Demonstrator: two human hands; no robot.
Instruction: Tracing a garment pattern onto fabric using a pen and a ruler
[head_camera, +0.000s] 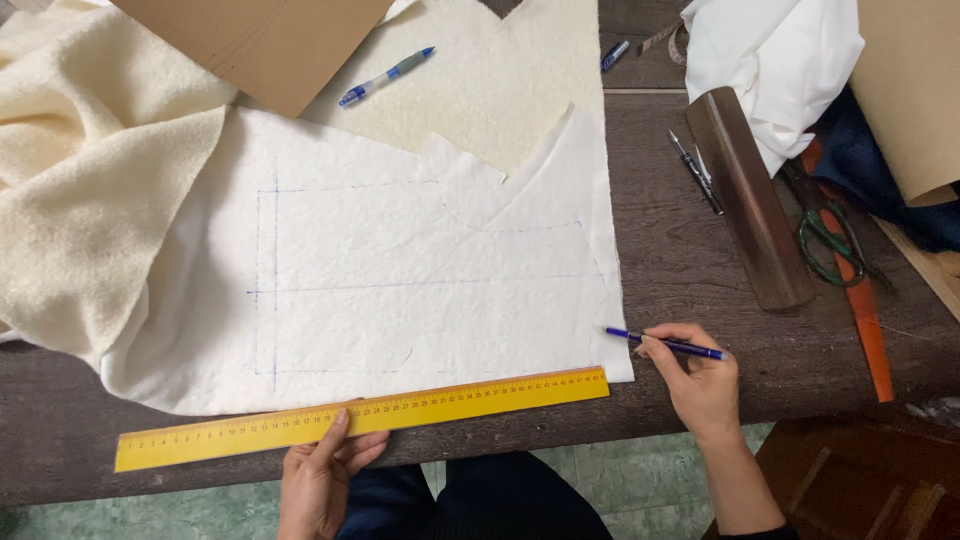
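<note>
Left hand (322, 470) pressed flat on yellow ruler (365, 417), right hand (697, 375) gripping blue pen (665, 345), seemingly beside white fabric (400, 280)

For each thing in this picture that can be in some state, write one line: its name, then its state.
Left hand: fingertips pressing on the ruler.
Right hand: gripping a blue pen.
Yellow ruler: flat, slightly slanted, along the fabric's near edge.
Blue pen: held, tip at the fabric's right edge.
White fabric: spread flat, marked with blue lines.
Second pen: lying unused.
Scissors: lying on the table; blades hidden.
</note>
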